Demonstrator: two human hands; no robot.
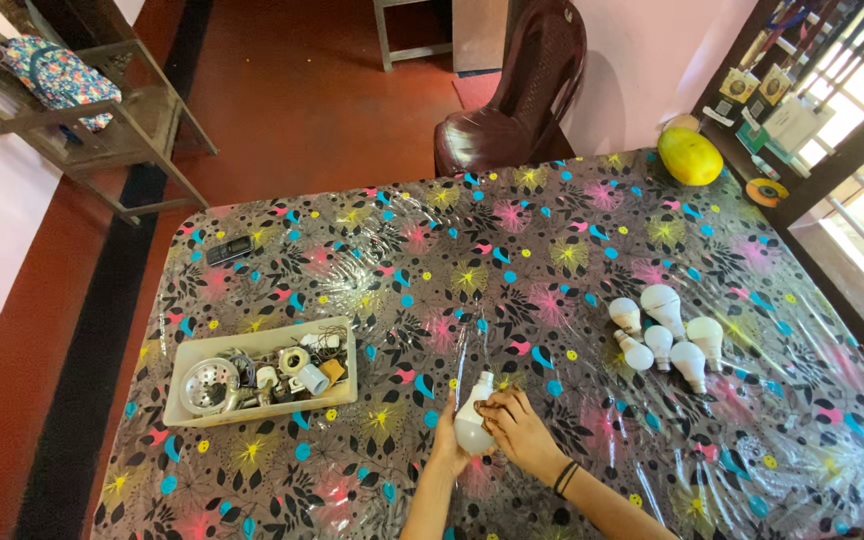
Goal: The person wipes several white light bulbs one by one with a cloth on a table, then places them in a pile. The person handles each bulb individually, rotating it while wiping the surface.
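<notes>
At the bottom centre of the frame, the person's left hand (449, 452) cradles a white plastic LED bulb (473, 424) from below, its grip closed around the rounded dome. The right hand (518, 428) rests on the bulb from the right, fingers curled against its side, a dark band at that wrist. The bulb sits just above the surface (512, 240), which is covered in a glossy grey floral sheet with pink, yellow and blue marks.

To the left lies a shallow cream plastic tray (264, 373) filled with small metal and plastic bulb parts. At the right, well apart from the hands, is a cluster of 6 white bulbs (667, 336). Farther off, a dark phone (230, 249) lies at the upper left, a yellow oval fruit (690, 156) at the upper right corner, and a dark brown plastic chair (522, 90) stands beyond the far edge.
</notes>
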